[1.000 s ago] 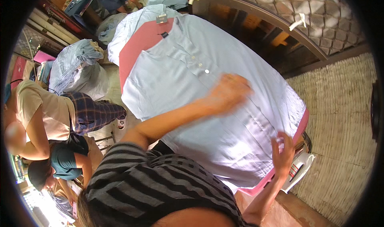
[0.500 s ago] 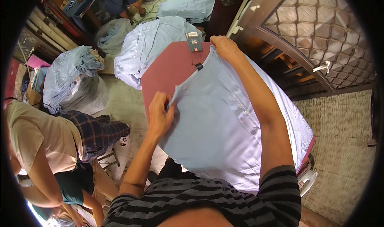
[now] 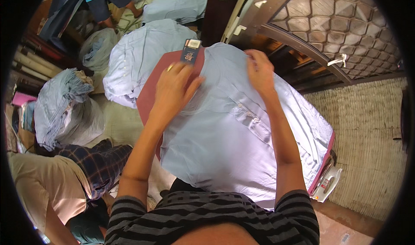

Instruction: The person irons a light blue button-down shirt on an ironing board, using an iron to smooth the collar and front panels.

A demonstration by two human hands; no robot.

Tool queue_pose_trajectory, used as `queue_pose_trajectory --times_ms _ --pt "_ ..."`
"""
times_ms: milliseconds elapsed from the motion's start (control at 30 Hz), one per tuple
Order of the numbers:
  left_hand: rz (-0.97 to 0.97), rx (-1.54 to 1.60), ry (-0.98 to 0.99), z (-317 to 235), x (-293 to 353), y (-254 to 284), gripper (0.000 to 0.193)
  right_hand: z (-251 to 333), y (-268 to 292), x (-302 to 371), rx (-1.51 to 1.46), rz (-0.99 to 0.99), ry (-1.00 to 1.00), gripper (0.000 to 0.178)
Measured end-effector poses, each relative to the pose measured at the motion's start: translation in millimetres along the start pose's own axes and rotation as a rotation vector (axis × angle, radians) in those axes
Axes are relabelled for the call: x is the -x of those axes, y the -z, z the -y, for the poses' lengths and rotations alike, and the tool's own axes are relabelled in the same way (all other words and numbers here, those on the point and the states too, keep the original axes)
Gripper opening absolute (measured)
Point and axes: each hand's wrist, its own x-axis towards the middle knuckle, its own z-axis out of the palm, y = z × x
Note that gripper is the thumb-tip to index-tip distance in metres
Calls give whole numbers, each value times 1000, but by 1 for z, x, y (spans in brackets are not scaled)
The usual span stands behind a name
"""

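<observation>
A light blue shirt (image 3: pixel 207 145) with a buttoned placket is spread over a dark red ironing board (image 3: pixel 149 89). A dark hang tag (image 3: pixel 190 50) lies at the board's far end beside the shirt's neck. My left hand (image 3: pixel 173 89), a ring on one finger, is over the neck area with thumb and fingers apart. Its fingertips reach the lower edge of the tag; whether they press on it I cannot tell. My right hand (image 3: pixel 260 74) is at the shirt's far right edge, fingers loosely bent and apart, gripping no cloth that I can see.
A white iron (image 3: pixel 330 183) stands at the board's near right end. Light blue garment piles (image 3: pixel 145 57) lie beyond the board, with another bundle (image 3: pixel 60 106) on the left. A person in a beige top (image 3: pixel 52 176) bends at lower left. A metal grille door (image 3: pixel 333 33) stands at right.
Both hands have let go of the shirt's edge. The left moved up and away from me toward the tag, the right slightly rightward. The shirt's upper part now lies farther over the board.
</observation>
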Motion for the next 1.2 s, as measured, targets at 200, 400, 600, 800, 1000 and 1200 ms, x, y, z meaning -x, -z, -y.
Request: queue_pose_trajectory --times_ms 200,400,600,800,1000,1200 --pt "112 -266 49 44 -101 -116 35 -92 75 39 367 57 -477 16" --pt "174 29 213 71 -113 -131 27 -100 77 48 171 -25 -400 14" --pt "348 -123 141 93 -118 -130 36 -97 69 35 73 102 -488 19" --pt "329 -112 187 52 -112 -142 40 -116 95 70 154 41 -476 20" --pt "188 -59 309 128 -106 -143 48 -105 56 41 307 61 -425 23" --pt "417 279 311 95 -145 -164 27 -109 84 61 207 47 -474 24"
